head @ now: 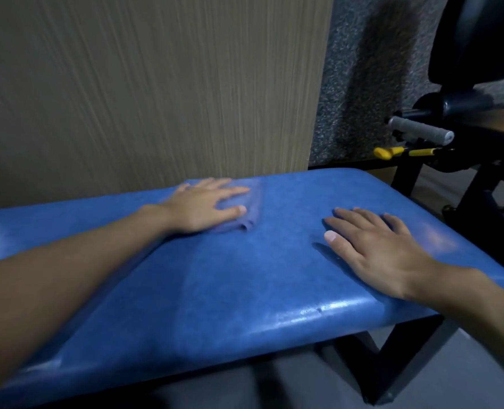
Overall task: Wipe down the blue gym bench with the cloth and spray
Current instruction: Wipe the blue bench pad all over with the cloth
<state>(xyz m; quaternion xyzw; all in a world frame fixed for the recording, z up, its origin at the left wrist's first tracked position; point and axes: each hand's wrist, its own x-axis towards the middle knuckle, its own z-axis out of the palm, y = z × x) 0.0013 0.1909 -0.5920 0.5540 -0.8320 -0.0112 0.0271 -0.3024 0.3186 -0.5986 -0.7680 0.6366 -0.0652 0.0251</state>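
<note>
My left grip (203,206) lies flat, fingers straight and spread, pressing the folded blue-violet cloth (253,202) onto the padded blue vinyl gym bench (244,290). Nothing curls round the cloth; it is only pinned under my palm. The cloth sits at the far edge of the bench, left of the middle, close to the pale wood-grain wall panel (156,84). My right grip (377,249) is open too, palm down on bare padding near the right end, well apart from the cloth and holding nothing. I take it to be steadying me.

I judge this to be the wiping step: the cloth is down with pressure on it. The padding shines near the front edge, but I cannot tell whether that is spray or only light. The spray bottle is not in view.

The next move, I think, calls for sliding the cloth under even, flat pressure toward the right end and the near edge, and lifting my right grip out of its path. A black gym machine with a grey handle (421,132) stands beyond the right end.
</note>
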